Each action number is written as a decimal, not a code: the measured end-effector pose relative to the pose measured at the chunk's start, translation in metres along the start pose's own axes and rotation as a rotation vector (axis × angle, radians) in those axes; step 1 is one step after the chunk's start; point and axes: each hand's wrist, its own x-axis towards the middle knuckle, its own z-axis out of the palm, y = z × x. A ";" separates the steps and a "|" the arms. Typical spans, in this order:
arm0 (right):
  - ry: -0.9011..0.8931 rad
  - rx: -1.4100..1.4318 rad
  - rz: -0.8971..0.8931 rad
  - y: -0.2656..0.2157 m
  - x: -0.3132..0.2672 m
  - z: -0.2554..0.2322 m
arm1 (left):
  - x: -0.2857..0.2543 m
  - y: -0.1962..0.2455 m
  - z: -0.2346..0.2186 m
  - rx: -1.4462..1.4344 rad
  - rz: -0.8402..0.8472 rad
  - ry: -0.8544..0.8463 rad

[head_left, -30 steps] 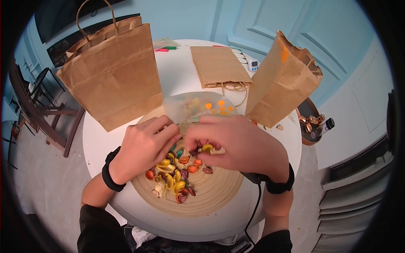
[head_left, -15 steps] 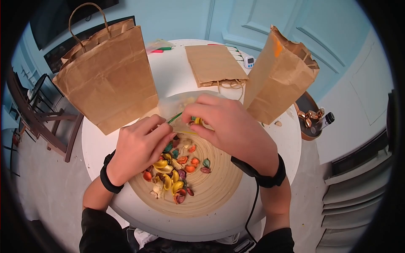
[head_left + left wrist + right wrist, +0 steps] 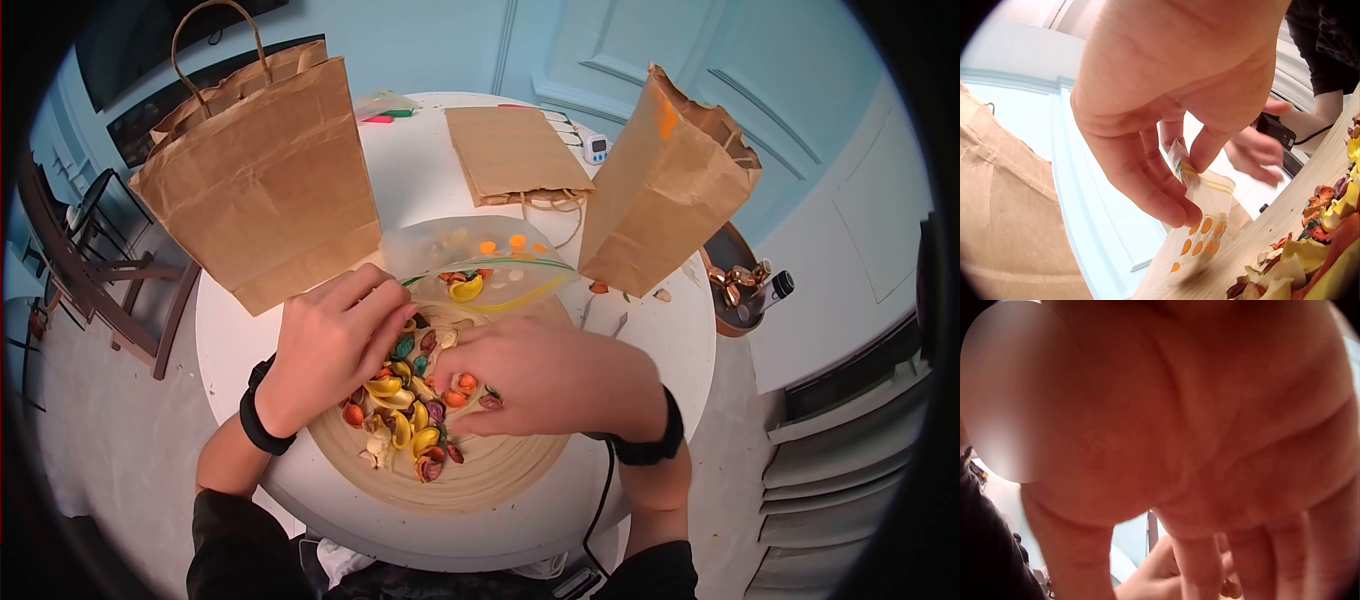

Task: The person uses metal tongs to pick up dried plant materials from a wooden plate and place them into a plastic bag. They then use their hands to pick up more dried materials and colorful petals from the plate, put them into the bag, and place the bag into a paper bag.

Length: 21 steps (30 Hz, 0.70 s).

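Observation:
My left hand [image 3: 340, 345] pinches the left edge of a clear zip bag [image 3: 425, 243] with orange dots, thumb against fingertips in the left wrist view. The mouth of the bag stands apart, and a yellow curled petal [image 3: 466, 291] and some orange pieces show inside it. Below lies a round wooden board [image 3: 500, 490] with a pile of dried potpourri [image 3: 402, 432] in yellow, orange, green and purple. Over the right side of that pile is my right hand [image 3: 545, 375], slightly blurred, its fingers extended down toward the pieces and holding nothing that shows.
A tall brown paper bag [image 3: 265, 185] stands at the left, another paper bag [image 3: 670, 190] at the right. Behind the zip bag a folded paper bag [image 3: 515, 150] lies near a small white timer [image 3: 596, 149]. A tray [image 3: 733, 320] with copper-coloured items sits beyond the table's right edge.
My right hand carried a yellow piece and others up to the zip bag, let them go inside, and came back down over the pile. My left hand kept its pinch on the bag edge.

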 end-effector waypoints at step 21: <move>0.246 -0.208 -0.118 0.021 0.050 0.081 | -0.001 0.000 0.002 0.011 -0.019 -0.017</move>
